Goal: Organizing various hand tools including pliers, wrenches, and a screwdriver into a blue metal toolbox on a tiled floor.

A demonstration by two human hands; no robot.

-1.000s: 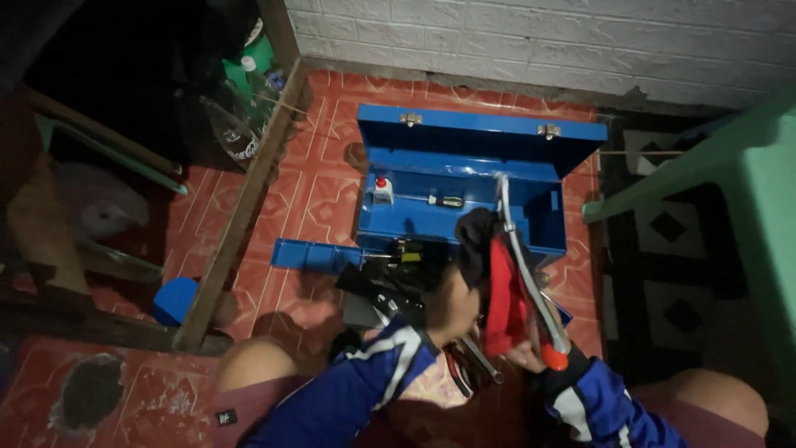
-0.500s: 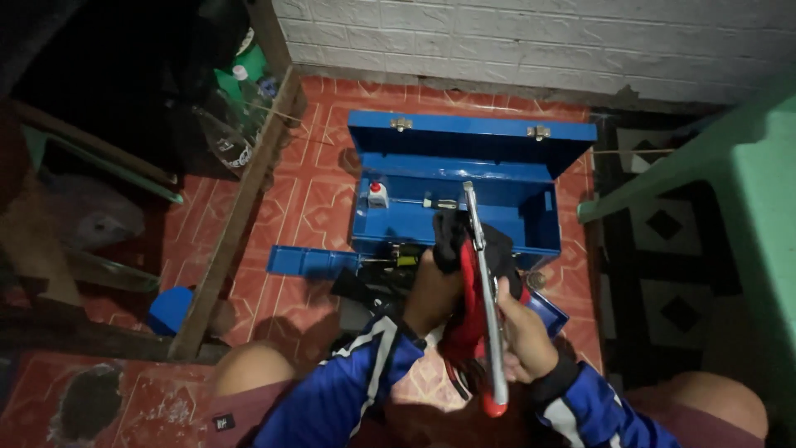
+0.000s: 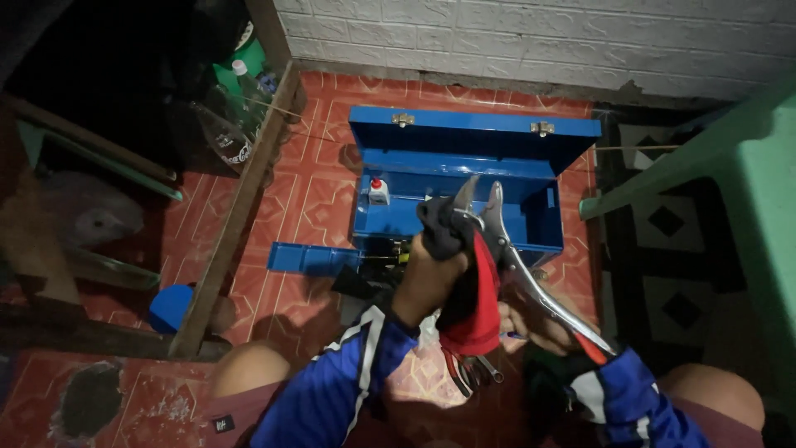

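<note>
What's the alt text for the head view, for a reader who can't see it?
Seated person's left hand rubs a red and black cloth along locking pliers gripped by the right hand, above an open blue toolbox on red floor tiles.

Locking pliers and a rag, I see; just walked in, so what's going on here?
A person crouches over an open blue toolbox on red floor tiles. The right hand grips the handles of silver locking pliers, jaws apart. The left hand presses a red and black cloth against them. More tools lie below.
</note>
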